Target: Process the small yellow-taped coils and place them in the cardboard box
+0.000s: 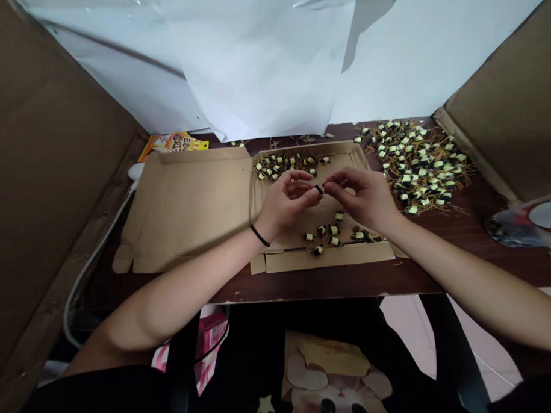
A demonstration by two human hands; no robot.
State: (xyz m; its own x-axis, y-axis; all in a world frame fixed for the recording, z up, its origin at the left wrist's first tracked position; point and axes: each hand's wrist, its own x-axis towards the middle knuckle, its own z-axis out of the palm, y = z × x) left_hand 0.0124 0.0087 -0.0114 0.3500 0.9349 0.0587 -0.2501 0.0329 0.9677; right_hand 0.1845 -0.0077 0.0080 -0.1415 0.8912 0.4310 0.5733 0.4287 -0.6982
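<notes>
Over the open cardboard box, my left hand (pixel 288 197) pinches a small black component (pixel 319 189) between thumb and fingertips. My right hand (pixel 359 194) is closed in a pinch right beside that component; whatever is between its fingertips is too small to make out. Below the hands, several black components with yellow tops (pixel 334 230) lie loose near the box's front flap. Behind my left fingers sits a tighter group of the same components (pixel 278 164). The cardboard box (pixel 329 256) lies flat, its lid folded out to the left.
A large heap of similar components with thin copper-coloured wires (pixel 421 162) covers the table's back right. A clear plastic container (pixel 524 222) lies at the right. A yellow and orange packet (pixel 174 142) and a white cable (pixel 96 252) are on the left. Cardboard walls (pixel 511 96) flank the table.
</notes>
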